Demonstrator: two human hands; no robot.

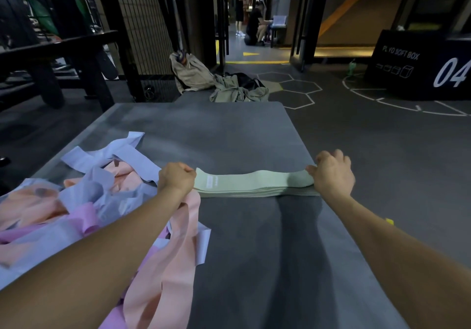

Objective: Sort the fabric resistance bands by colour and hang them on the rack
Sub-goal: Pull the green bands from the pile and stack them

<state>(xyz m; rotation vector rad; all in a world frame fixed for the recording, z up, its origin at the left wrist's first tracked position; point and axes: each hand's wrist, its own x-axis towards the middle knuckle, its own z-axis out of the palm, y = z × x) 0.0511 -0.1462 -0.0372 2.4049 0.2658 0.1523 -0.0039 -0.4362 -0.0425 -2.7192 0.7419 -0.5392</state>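
Observation:
A flat stack of pale green fabric bands [252,183] lies across the grey mat [229,129] in front of me. My left hand [177,178] grips the stack's left end with curled fingers. My right hand [332,173] grips its right end, thumb pinching the top layer. To the left sprawls a loose heap of mixed bands: light blue ones [122,160], peach ones [165,272] and lilac-pink ones [84,216], partly under my left forearm. No rack for hanging can be picked out with certainty.
A dark metal frame with mesh [137,35] stands at the back left. Beige bags and clothing [219,81] lie beyond the mat's far edge. A black plyo box [420,66] sits at the right. Two people [252,20] are in the far corridor.

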